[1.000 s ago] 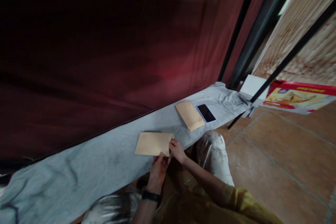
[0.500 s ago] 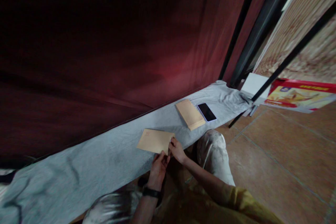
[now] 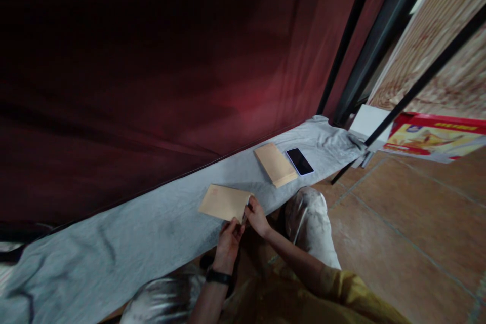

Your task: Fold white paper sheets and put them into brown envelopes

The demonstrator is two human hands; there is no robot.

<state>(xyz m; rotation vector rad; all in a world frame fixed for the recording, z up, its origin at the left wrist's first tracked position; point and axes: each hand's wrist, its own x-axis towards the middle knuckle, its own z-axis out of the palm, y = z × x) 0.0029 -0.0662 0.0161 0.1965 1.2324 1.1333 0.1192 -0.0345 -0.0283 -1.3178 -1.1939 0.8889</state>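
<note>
A tan paper envelope (image 3: pixel 225 202) with a small faint print near its upper left corner lies over the grey cloth, its right end between my hands. My left hand (image 3: pixel 229 237) pinches the lower right corner. At the right end, my right hand (image 3: pixel 255 216) has its fingers closed on the envelope's edge, where a flap seems bent down; the fingers hide part of it. Farther right rests a stack of similar envelopes (image 3: pixel 274 163), and close beside it a dark-screened phone (image 3: pixel 299 161) with a pale rim lies face up.
The long narrow bench (image 3: pixel 140 228) is draped in wrinkled grey cloth, with a dark red curtain (image 3: pixel 182 86) along its back. A black metal bar (image 3: pixel 425 78) slants at the right. Beyond it stands a red and yellow box (image 3: pixel 433 136) above the tiled floor (image 3: pixel 402 212).
Hardly anything differs. The envelope's right edge looks slightly more bent near my right fingers, and both hands stay in nearly the same place.
</note>
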